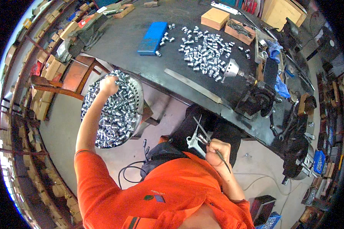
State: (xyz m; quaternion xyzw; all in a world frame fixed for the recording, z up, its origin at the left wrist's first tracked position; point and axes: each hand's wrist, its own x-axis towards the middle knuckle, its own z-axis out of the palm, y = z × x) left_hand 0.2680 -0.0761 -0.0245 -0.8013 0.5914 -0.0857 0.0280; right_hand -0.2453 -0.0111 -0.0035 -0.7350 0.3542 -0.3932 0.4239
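Note:
My left hand [109, 85] reaches out to the left into a round metal basin [138, 91] heaped with several small shiny metal sleeves; its fingers are curled among them. Whether it holds any is hidden. My right hand [218, 152] is closed near my lap around a thin metal rod tool [202, 131] that points up toward the black workbench [141, 61]. A pile of the same shiny sleeves [204, 53] lies on the bench top beside a metal cone-shaped chuck [231, 69] on a dark machine [256, 101].
A blue flat box [153, 37], a wooden block [215, 18], a tray of nails [239, 31] and a long metal strip [193, 86] lie on the bench. A wooden chair [70, 82] holds the basin. Shelves of cartons curve along the left. Cables trail on the floor.

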